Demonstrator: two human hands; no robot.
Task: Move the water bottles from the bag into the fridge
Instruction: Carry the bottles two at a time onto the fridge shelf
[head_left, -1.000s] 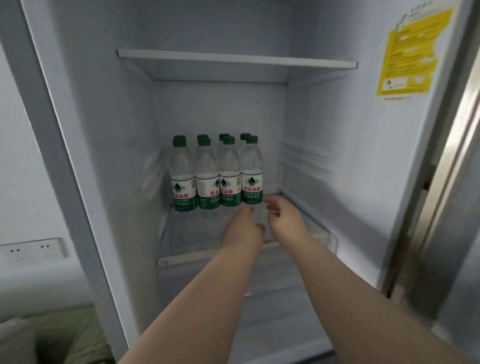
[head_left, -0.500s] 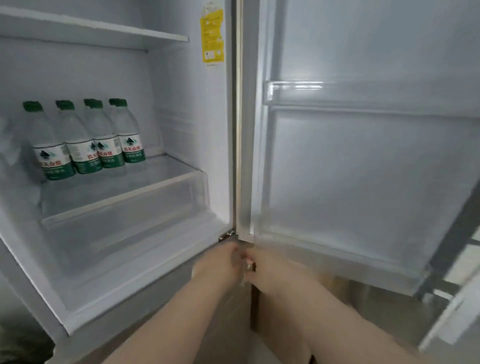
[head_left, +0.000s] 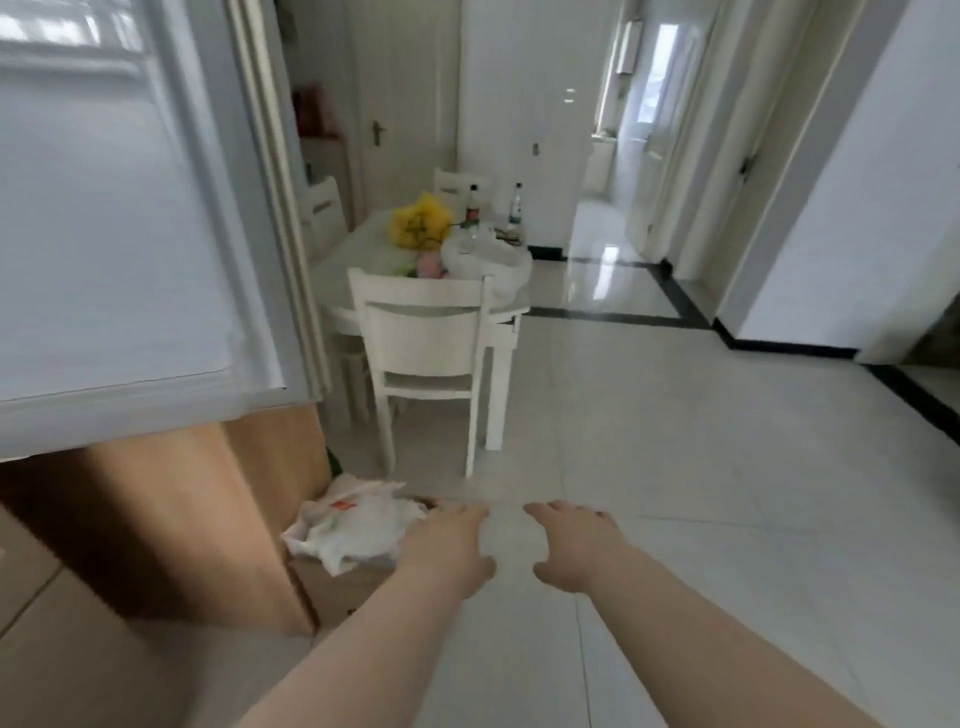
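The left hand (head_left: 448, 545) and right hand (head_left: 574, 548) hold nothing, fingers loosely open. The bag (head_left: 358, 530) lies just beside the left.

1. The bag (head_left: 358, 525) lies just left of the left hand (head_left: 449, 545), on a box (head_left: 332, 592).
2. The right hand (head_left: 571, 545) is beside the left hand, over the floor (head_left: 675, 493).
3. Beyond the hands stands a chair (head_left: 426, 343), with the desk (head_left: 358, 254) behind it.
4. The fridge door (head_left: 119, 234) is up and left of the hands.
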